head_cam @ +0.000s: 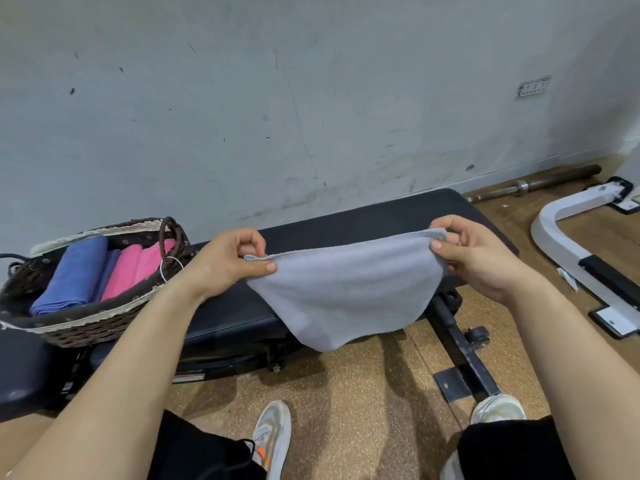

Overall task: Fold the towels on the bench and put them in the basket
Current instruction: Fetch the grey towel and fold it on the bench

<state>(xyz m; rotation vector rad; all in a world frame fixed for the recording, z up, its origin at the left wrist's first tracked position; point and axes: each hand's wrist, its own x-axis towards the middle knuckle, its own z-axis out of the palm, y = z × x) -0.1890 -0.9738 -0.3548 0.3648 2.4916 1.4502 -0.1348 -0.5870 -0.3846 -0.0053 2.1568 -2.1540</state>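
Left hand (231, 261) and right hand (474, 254) pinch grey towel (346, 289) top corners, hanging over worktop (381, 216); basket (86, 320) at 9 o'clock.

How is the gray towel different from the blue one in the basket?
The gray towel hangs in the air, pinched at its top corners by the left hand and right hand; the blue towel lies in the basket. The gray towel is spread out; the blue towel is folded. Both are cloth.
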